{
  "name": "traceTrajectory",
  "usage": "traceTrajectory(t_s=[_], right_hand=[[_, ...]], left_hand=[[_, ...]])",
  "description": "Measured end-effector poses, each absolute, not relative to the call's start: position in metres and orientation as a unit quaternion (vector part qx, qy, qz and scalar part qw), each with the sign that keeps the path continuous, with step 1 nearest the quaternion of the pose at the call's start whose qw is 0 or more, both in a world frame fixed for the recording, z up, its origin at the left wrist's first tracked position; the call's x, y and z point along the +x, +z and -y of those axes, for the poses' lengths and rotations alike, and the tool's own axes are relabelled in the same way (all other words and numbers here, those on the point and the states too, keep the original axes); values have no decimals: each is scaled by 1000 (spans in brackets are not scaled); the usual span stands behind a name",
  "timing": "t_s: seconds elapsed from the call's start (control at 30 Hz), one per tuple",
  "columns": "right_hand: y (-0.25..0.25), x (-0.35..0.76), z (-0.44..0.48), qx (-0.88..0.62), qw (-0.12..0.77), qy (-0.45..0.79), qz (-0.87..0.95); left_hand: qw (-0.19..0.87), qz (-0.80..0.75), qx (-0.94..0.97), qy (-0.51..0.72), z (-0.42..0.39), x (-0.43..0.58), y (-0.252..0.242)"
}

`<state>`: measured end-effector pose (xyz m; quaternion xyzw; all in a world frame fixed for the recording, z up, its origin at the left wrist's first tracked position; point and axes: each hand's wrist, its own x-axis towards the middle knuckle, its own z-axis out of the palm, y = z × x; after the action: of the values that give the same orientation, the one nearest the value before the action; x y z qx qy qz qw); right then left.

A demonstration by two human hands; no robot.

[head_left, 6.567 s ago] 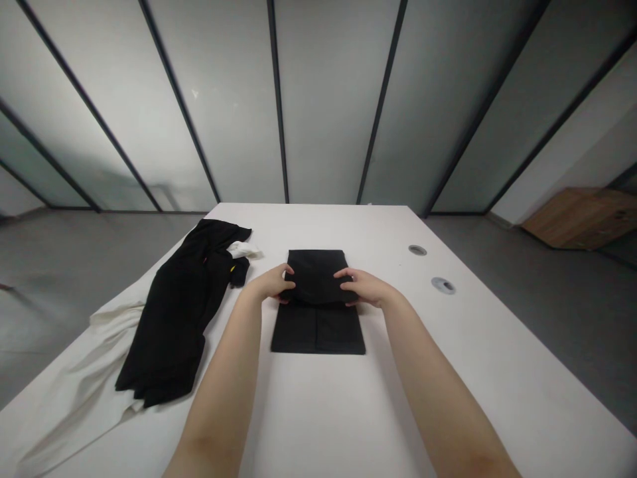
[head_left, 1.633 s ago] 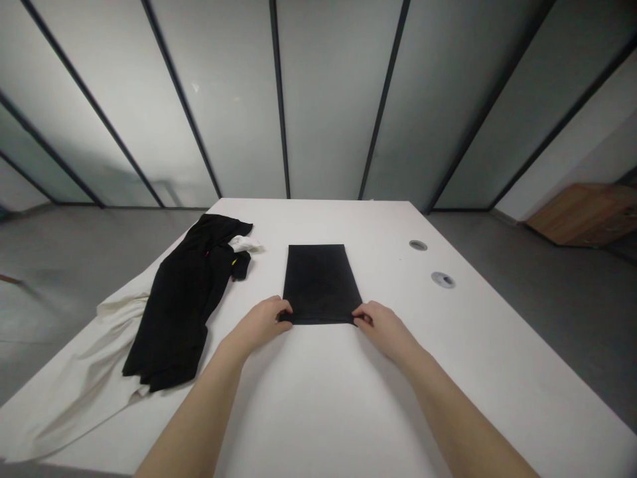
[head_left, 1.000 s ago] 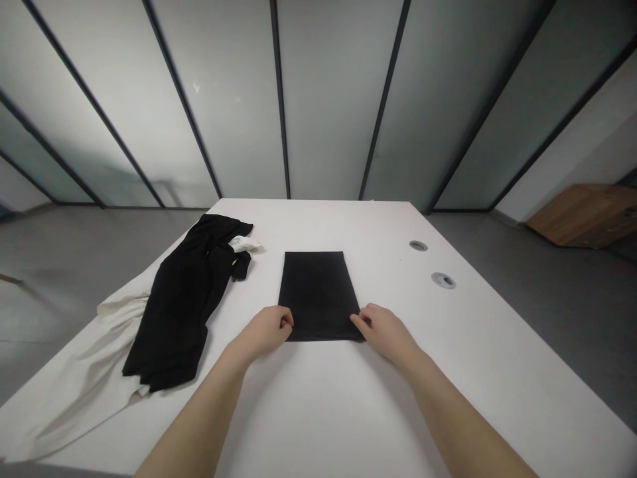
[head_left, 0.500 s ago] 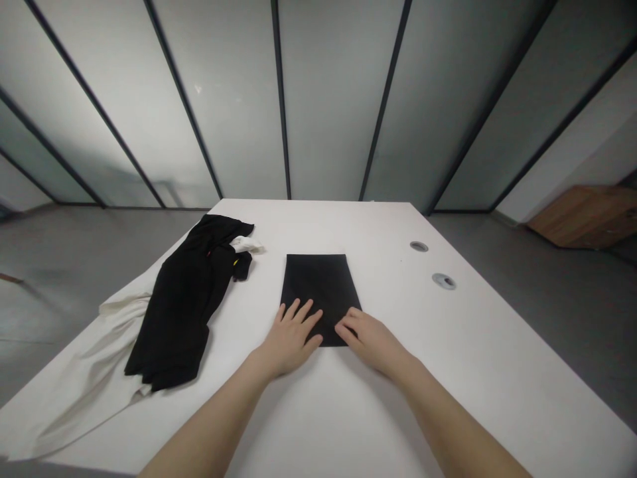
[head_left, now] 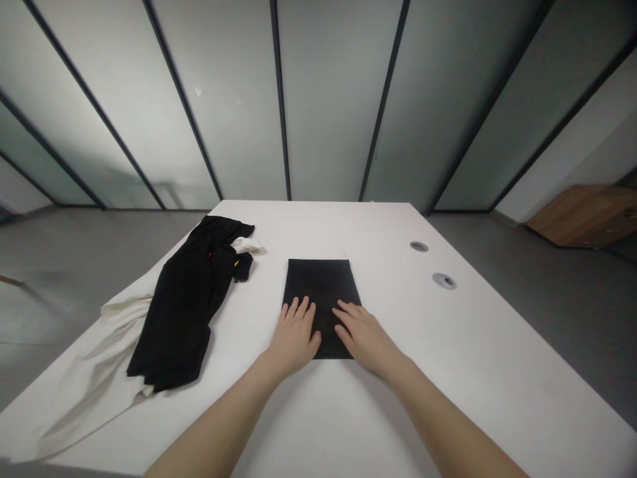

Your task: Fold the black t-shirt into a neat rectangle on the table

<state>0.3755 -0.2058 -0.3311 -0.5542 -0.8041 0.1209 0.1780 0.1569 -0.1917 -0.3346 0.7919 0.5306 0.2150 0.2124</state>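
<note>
A flat, dark black rectangular piece (head_left: 322, 282) lies in front of me, its long sides running away from me. Whether it is folded cloth or a thin bag I cannot tell. My left hand (head_left: 294, 337) rests flat on its near left part, fingers stretched forward and thumb apart. On the near right part lies my right hand (head_left: 365, 335), its fingers spread over the surface. Between the two hands a strip of the black piece shows, down to its near edge. Neither hand grips anything.
Crumpled black garments (head_left: 184, 299) lie in a heap on the left of the white table (head_left: 338, 226), over a white cloth (head_left: 94, 392) that reaches the table's left edge. Two round cable grommets (head_left: 444, 281) sit on the right. Frosted glass panels (head_left: 328, 99) stand beyond.
The black piece has shifted slightly towards me, its near edge now closer. My right hand has gone from bunched fingers to spread, flat ones. My left hand has moved little.
</note>
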Motion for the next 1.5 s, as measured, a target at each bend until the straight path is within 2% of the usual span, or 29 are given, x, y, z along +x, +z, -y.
traceTrajectory(t_s=[0.1,0.17,0.23,0.3,0.4,0.47,0.57,0.7,0.77,0.87,0.93,1.03,1.13,1.27,1.5], right_hand=[[-319,374,207,-566,199,155,785],[-316,366,209,-559,283,221,747],[-320,355,210,-536,403,342,658],[-330,347,207,-501,481,492,525],[-348,347,195,-465,511,623,367],[-359,356,184,-470,534,617,336],[-370,368,174,-510,560,523,389],[-373,366,181,-580,499,314,562],[-371,358,190,-573,414,229,669],[-366,347,200,-555,263,164,771],[-360,344,203,-563,194,139,791],[-349,345,205,-572,149,106,799],[-334,346,207,-576,126,75,805],[-327,341,211,-578,107,62,807],[-344,335,211,-567,161,33,807]], left_hand=[[381,-476,718,336,192,163,-324],[555,-416,594,406,193,170,-318],[692,-364,443,438,192,175,-316],[750,-354,322,457,186,174,-317],[759,-370,224,487,169,162,-318],[742,-383,200,512,158,153,-319],[694,-417,203,550,149,148,-322],[543,-487,363,579,153,156,-334],[427,-507,532,527,160,160,-340],[267,-514,734,354,170,165,-347],[188,-523,794,246,177,167,-348],[103,-538,821,160,189,170,-340],[56,-537,832,128,203,175,-326],[61,-545,831,98,216,183,-311],[78,-558,809,170,205,184,-337]])
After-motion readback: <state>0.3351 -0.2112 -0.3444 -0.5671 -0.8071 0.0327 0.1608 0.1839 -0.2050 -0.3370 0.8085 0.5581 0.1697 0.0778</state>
